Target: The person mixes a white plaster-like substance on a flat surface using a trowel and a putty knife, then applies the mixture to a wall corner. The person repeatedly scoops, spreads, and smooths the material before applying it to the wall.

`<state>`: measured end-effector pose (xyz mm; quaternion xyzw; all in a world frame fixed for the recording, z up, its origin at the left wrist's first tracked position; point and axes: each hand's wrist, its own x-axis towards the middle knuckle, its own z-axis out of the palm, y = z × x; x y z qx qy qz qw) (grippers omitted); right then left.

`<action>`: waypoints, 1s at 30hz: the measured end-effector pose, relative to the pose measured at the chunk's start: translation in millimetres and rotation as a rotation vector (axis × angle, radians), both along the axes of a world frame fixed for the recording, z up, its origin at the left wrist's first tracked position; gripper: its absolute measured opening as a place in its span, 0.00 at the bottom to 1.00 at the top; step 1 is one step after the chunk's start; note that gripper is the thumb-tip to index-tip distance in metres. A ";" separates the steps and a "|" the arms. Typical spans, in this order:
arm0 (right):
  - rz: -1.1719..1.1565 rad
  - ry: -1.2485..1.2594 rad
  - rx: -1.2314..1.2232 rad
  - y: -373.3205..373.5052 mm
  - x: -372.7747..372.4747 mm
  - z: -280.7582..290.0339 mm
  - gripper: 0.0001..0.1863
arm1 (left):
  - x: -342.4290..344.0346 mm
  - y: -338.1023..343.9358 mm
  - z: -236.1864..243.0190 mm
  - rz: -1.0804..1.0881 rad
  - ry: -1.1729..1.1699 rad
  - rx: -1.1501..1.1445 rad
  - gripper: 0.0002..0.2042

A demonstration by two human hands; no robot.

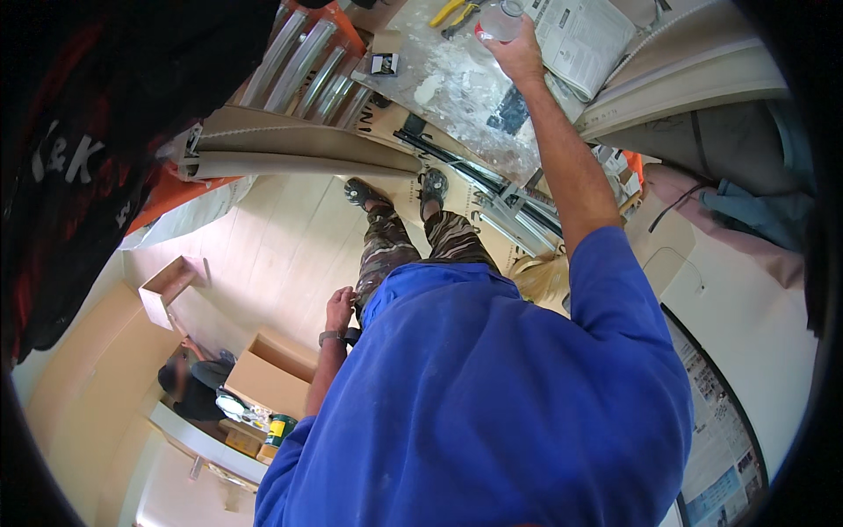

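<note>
My right hand grips a clear plastic bottle over a worn worktop smeared with white residue, at the top centre. Beside the bottle, yellow-handled pliers lie to the left and a folded newspaper to the right. A small dark-and-white box sits near the worktop's left corner. My left hand hangs low by my thigh, its fingers curled; whatever they may hold is too small to make out.
Metal profiles lie below the worktop, near my feet. Long curved boards reach in from both sides. Another person crouches at lower left, holding a pale board, beside a cardboard box and a green can.
</note>
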<state>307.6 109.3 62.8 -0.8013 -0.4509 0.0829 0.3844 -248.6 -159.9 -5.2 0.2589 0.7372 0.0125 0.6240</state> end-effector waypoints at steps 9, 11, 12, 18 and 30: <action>0.074 0.043 0.068 -4.1 8.0 -16.9 0.42 | 18.5 39.0 -2.9 -0.060 -0.041 -0.003 0.15; 0.116 0.098 0.059 -2.4 5.2 -1.3 0.41 | 22.1 43.1 -2.7 -0.059 -0.052 0.012 0.15; 0.121 0.068 0.084 -2.1 9.6 -5.2 0.40 | 22.6 44.8 -4.4 -0.071 -0.055 0.005 0.15; 0.175 0.090 0.184 6.2 19.3 -2.4 0.38 | 25.7 42.7 -8.4 -0.082 -0.065 -0.035 0.15; 0.171 0.172 0.091 -9.1 23.6 3.0 0.43 | 33.1 44.0 -6.1 -0.098 -0.053 -0.037 0.15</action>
